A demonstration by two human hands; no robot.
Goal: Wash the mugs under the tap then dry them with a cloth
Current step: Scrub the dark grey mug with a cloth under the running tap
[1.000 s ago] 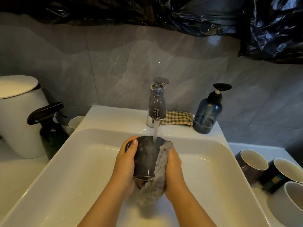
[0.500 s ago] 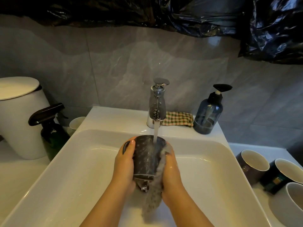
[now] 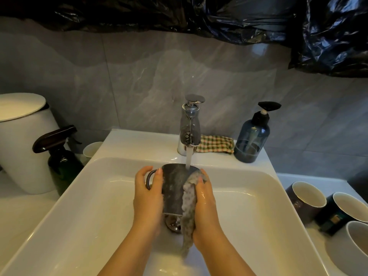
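You are holding a dark mug (image 3: 172,190) upside down at the centre of the frame, over the white sink (image 3: 249,206), with water from the chrome tap (image 3: 190,126) running onto its base. Your left hand (image 3: 147,198) is clenching its grip around the mug's handle side. Your right hand (image 3: 204,204) is pressing a soapy grey sponge cloth (image 3: 188,208) against the mug's other side. Three more mugs (image 3: 306,198) are lying at lower right on the worktop (image 3: 294,177). A checked cloth (image 3: 216,144) is lying behind the tap.
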